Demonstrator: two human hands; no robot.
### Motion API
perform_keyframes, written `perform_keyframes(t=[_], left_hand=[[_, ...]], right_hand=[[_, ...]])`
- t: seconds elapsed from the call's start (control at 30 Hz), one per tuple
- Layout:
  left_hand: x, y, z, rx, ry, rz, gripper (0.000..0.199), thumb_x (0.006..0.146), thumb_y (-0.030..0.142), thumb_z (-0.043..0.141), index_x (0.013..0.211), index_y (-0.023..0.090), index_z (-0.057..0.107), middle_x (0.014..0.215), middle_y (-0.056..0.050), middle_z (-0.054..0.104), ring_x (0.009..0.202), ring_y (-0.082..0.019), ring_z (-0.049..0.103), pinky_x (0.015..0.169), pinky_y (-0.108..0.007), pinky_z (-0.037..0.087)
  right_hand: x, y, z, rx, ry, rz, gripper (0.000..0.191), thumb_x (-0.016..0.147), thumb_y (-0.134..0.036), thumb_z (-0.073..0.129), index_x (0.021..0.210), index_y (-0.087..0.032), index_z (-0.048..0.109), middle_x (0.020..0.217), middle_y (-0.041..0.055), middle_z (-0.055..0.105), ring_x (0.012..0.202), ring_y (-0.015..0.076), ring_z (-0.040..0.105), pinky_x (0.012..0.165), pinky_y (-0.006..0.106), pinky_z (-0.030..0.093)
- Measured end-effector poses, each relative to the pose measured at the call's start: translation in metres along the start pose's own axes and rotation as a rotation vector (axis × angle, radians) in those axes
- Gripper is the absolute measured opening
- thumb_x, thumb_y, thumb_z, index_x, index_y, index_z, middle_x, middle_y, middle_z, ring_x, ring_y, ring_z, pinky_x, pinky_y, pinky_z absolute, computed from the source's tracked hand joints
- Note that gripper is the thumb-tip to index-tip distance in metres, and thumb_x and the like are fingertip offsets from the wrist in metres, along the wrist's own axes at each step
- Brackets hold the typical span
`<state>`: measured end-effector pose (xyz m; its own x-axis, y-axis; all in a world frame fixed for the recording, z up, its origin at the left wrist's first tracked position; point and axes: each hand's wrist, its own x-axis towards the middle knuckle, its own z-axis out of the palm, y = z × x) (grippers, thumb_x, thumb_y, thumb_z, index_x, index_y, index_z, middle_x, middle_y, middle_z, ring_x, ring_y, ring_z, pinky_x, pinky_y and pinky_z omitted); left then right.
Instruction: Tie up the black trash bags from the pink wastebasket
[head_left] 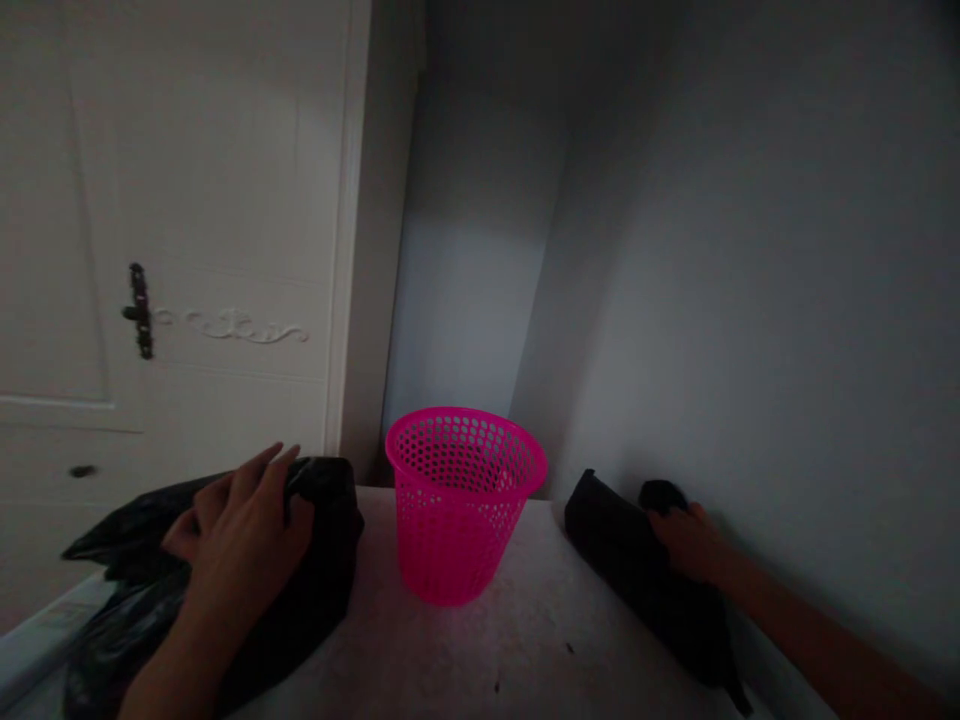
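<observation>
A pink perforated basket stands upright on the white surface, between my two hands and touching neither. On the left, my left hand rests over a crumpled black plastic bag, its fingers bent and spread apart. At the right, a long dark bundle lies slantwise near the wall. My right hand is on its upper part, fingertips hidden against the dark material and a small round dark piece.
Behind the left side is a white cabinet with a dark handle. A grey wall borders the right of the white surface. Small dark specks lie near the front.
</observation>
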<state>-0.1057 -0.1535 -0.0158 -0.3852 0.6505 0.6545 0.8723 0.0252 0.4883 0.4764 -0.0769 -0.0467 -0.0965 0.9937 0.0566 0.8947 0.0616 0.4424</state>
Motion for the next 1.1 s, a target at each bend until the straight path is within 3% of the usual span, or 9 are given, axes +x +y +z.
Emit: perform_keyframes(t=[0.13,0.23,0.4,0.53,0.63,0.73,0.83,0.97,1.1], left_hand=[[0.001,0.038,0.004,-0.336,-0.04,0.114,0.046,0.095,0.042,0.045,0.129,0.02,0.067,0.129,-0.014,0.072,0.119,-0.037,0.065,0.106,-0.06,0.049],[0.0,0.056,0.021,-0.608,-0.086,0.117,0.047,0.095,0.051,0.05,0.126,0.022,0.068,0.126,-0.013,0.07,0.117,-0.031,0.067,0.1,-0.05,0.056],[-0.008,0.069,0.053,-0.812,-0.082,-0.01,0.057,0.092,0.063,0.058,0.133,0.023,0.065,0.149,-0.016,0.056,0.138,-0.034,0.056,0.103,-0.054,0.055],[-0.015,0.077,0.061,-0.962,-0.189,-0.094,0.062,0.092,0.061,0.061,0.14,0.022,0.057,0.146,-0.016,0.062,0.134,-0.034,0.061,0.105,-0.053,0.055],[-0.017,0.084,0.06,-1.012,-0.246,-0.135,0.062,0.091,0.059,0.061,0.14,0.02,0.055,0.139,-0.016,0.066,0.13,-0.033,0.064,0.103,-0.051,0.056],[-0.017,0.088,0.058,-1.02,-0.247,-0.153,0.066,0.09,0.059,0.061,0.141,0.019,0.053,0.137,-0.016,0.067,0.129,-0.034,0.064,0.1,-0.051,0.057],[-0.017,0.087,0.058,-1.015,-0.246,-0.143,0.065,0.091,0.06,0.061,0.141,0.02,0.054,0.14,-0.016,0.065,0.129,-0.034,0.064,0.1,-0.051,0.057],[-0.017,0.08,0.06,-0.989,-0.266,-0.143,0.069,0.09,0.064,0.06,0.141,0.018,0.054,0.142,-0.018,0.063,0.13,-0.034,0.062,0.101,-0.05,0.055],[-0.015,0.071,0.062,-0.936,-0.273,-0.125,0.071,0.089,0.066,0.058,0.143,0.019,0.052,0.144,-0.018,0.06,0.131,-0.034,0.061,0.104,-0.052,0.054]], right_hand=[[0.005,0.0,-0.014,-0.006,0.022,-0.032,0.037,0.094,-0.002,0.044,0.098,-0.011,0.079,0.104,0.0233,0.08,0.106,0.0379,0.075,0.095,0.048,0.044],[0.014,0.006,-0.037,-0.005,0.115,-0.026,0.039,0.097,-0.004,0.041,0.11,-0.012,0.077,0.109,0.0216,0.078,0.109,0.0361,0.073,0.092,0.045,0.047],[0.02,0.03,-0.102,-0.013,0.547,-0.037,0.039,0.092,-0.002,0.044,0.118,-0.01,0.072,0.108,0.0191,0.072,0.103,0.0321,0.066,0.095,0.042,0.047],[0.024,0.052,-0.17,0.061,0.861,0.153,0.037,0.096,-0.014,0.042,0.121,-0.01,0.069,0.104,0.0196,0.068,0.096,0.0346,0.061,0.087,0.045,0.047],[0.041,0.054,-0.217,0.349,1.09,0.287,0.036,0.094,-0.019,0.043,0.118,-0.011,0.069,0.103,0.0197,0.068,0.102,0.035,0.062,0.095,0.048,0.046],[0.066,0.036,-0.254,0.712,1.185,0.356,0.034,0.091,-0.021,0.044,0.114,-0.014,0.068,0.106,0.0176,0.069,0.106,0.0332,0.062,0.1,0.05,0.045],[0.094,0.002,-0.279,1.092,1.12,0.455,0.032,0.089,-0.021,0.044,0.11,-0.014,0.067,0.113,0.0179,0.069,0.109,0.0315,0.061,0.103,0.048,0.043],[0.125,-0.054,-0.291,1.267,1.031,0.42,0.033,0.09,-0.024,0.041,0.108,-0.013,0.066,0.114,0.0192,0.07,0.105,0.0304,0.064,0.096,0.044,0.048],[0.134,-0.104,-0.29,1.334,0.966,0.254,0.029,0.09,-0.025,0.044,0.107,-0.014,0.066,0.112,0.0176,0.072,0.103,0.0294,0.066,0.093,0.042,0.05]])
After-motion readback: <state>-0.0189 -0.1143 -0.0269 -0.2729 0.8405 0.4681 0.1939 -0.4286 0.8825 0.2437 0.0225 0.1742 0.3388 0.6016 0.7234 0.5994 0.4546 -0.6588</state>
